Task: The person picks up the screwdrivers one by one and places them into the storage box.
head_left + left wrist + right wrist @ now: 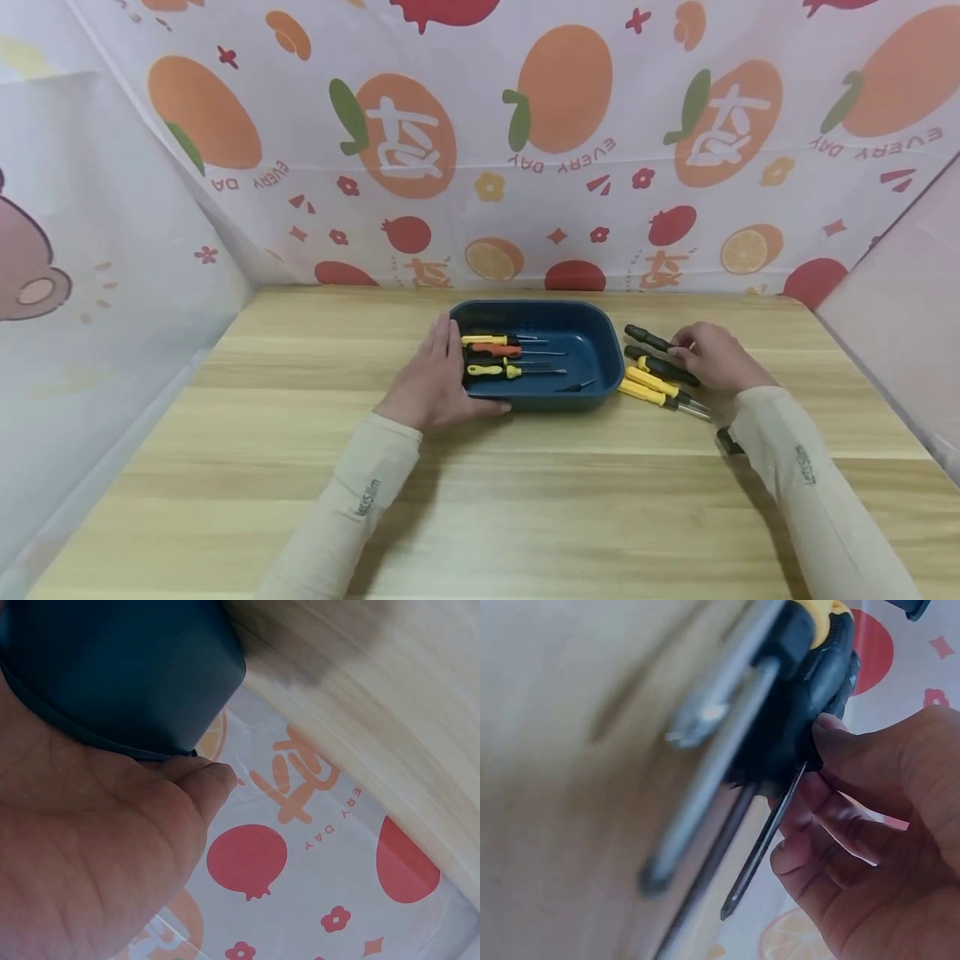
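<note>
A dark blue tray holds several screwdrivers, among them an orange-handled screwdriver and a yellow-and-black screwdriver. My left hand rests against the tray's left end, fingers extended along the rim and thumb along the front wall. To the right of the tray, my right hand pinches a black-handled screwdriver between thumb and fingers near the shaft end. Close to it lie two yellow-handled screwdrivers and a black-and-yellow screwdriver.
A small dark bit lies in the tray's front right part. Beneath everything is a light wooden table. A white cloth with orange prints hangs behind the table's back edge, with pale cloth at both sides.
</note>
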A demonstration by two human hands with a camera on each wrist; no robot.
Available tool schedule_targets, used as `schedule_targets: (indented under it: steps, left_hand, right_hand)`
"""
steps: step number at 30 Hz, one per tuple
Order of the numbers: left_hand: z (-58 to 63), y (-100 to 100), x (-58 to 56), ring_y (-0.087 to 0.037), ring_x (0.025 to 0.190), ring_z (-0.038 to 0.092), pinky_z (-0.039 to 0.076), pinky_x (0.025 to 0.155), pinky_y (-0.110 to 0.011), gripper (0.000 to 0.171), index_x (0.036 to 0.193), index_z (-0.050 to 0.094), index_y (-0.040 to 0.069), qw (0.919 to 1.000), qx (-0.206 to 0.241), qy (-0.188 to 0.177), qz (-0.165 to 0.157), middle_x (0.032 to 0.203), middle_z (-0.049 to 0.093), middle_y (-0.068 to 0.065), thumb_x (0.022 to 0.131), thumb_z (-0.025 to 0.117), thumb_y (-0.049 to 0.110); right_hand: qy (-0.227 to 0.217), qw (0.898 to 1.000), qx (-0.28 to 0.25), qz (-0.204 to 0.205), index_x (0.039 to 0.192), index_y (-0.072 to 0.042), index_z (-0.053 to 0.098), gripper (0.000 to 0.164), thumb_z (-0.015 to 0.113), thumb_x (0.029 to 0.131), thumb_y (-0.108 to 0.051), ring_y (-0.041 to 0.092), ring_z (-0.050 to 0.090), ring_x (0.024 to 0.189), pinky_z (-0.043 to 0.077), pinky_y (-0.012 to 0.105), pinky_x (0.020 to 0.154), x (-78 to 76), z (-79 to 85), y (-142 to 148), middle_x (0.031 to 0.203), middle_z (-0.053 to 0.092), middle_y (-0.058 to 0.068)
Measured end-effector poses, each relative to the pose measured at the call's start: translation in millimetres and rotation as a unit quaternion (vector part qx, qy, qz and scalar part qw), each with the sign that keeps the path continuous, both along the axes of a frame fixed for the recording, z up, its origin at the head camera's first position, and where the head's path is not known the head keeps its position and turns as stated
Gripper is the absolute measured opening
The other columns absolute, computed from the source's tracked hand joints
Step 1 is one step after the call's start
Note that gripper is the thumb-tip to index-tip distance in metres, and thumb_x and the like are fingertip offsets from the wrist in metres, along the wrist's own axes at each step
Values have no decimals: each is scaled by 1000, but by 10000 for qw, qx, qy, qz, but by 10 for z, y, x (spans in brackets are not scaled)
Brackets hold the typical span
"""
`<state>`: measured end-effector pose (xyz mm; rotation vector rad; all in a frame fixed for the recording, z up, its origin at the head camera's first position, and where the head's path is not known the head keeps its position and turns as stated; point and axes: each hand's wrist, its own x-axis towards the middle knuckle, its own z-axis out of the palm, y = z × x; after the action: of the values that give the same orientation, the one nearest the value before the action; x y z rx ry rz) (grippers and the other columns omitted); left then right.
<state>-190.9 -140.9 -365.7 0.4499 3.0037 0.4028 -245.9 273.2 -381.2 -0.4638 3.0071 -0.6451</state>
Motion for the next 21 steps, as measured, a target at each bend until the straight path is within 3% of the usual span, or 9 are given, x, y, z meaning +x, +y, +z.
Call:
schedule_targets:
  steps: [14,21]
  left_hand:
    - [39,12,0,-37,152,14,28,120,-46,143,160,5,-5,10000,-22,39,-13,168,3,-21,68,71,83]
    - [34,14,16,-38,153,11,26,120,-46,143,159,5,-7,9999,-123,-15,-17,168,2,-23,69,70,83]
  right_hand:
    - [456,9989,-113,-77,106,6,69,18,62,100,-10,31,60,85,53,48,75,9,239,-307,101,66,21]
    - [834,9957,-234,331,105,4,70,14,64,100,-8,30,57,85,51,42,72,31,358,-565,97,65,16]
